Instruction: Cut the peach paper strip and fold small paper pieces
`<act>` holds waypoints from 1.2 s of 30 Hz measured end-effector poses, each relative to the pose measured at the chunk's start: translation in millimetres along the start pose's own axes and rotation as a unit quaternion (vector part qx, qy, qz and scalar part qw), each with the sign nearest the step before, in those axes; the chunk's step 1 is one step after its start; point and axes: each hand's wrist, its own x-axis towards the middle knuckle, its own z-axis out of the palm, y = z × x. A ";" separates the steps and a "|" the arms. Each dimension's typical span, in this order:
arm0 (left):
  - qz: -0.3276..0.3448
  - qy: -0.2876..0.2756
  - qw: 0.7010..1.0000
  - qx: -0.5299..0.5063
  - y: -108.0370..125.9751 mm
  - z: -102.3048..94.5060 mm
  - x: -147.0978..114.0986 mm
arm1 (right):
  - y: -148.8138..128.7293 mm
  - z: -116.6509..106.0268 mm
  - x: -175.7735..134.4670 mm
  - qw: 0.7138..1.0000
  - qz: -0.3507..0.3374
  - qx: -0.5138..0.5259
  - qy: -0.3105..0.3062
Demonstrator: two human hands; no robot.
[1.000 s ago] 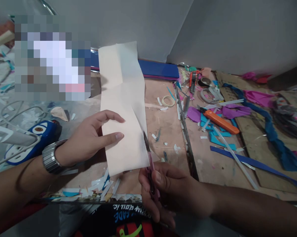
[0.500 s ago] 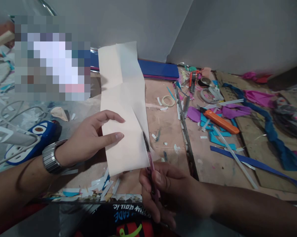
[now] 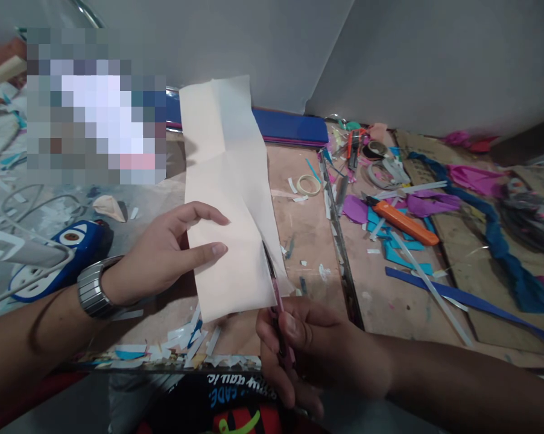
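Note:
A long cream sheet of paper (image 3: 227, 175), creased across, stretches away from me over the table. At its left edge is my left hand (image 3: 163, 247), thumb and index finger on top and slightly apart; its other fingers are hidden, seemingly under the paper, gripping it. My right hand (image 3: 294, 343) is closed around the pink handles of a pair of scissors (image 3: 275, 289). Their dark blades meet the paper near its lower right edge, where a cut flap (image 3: 278, 262) bends away to the right. The blades look nearly closed.
An orange utility knife (image 3: 405, 223), blue strips and purple scraps lie to the right. Tape rolls (image 3: 387, 175) sit farther back. A blue-and-white power strip (image 3: 57, 259) with cables is at left. Paper clippings (image 3: 177, 340) line the front edge; a grey wall stands behind.
The cut flap along the paper's right edge has shifted right, and the scissors have moved very slightly right with my right hand. My left hand stays nearly in place.

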 end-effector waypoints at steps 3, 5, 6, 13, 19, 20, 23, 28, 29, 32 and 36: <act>-0.002 -0.001 1.000 0.003 -0.3 0.0 0.0 | -1.5 1.8 -0.1 1.000 -0.005 -0.012 -0.003; 0.002 0.001 1.000 0.004 -0.1 0.0 -0.2 | -3.1 4.6 -0.4 1.000 -0.007 -0.017 -0.004; 0.004 0.002 1.000 0.005 0.0 0.2 -0.4 | -3.8 6.1 -0.7 1.000 -0.009 -0.019 -0.003; -0.039 0.017 0.994 -0.100 -3.8 3.0 1.2 | -4.5 8.0 -1.3 0.999 -0.036 -0.025 0.002; -0.053 0.048 0.990 -0.124 -6.7 2.1 5.3 | -7.6 6.4 -0.6 0.998 -0.009 -0.052 0.016; -0.053 0.051 0.989 -0.125 -6.1 1.9 5.3 | -7.9 6.6 -1.0 0.998 -0.005 -0.055 0.019; -0.068 0.051 0.987 -0.133 -3.2 1.7 4.9 | -8.7 7.3 -2.4 0.997 -0.001 -0.068 0.038; -0.086 0.073 0.984 -0.136 1.8 3.4 6.5 | -13.6 6.8 -7.3 0.992 0.048 -0.109 0.041; -0.087 0.083 0.983 -0.137 2.7 4.0 7.4 | -15.2 6.6 -8.9 0.990 0.066 -0.120 0.034; -0.097 0.097 0.978 -0.155 4.6 5.5 10.1 | -19.5 5.8 -12.6 0.981 0.127 -0.149 0.013; -0.106 0.122 0.962 -0.221 7.9 6.3 11.0 | -21.7 2.9 -11.2 0.967 0.148 -0.204 -0.037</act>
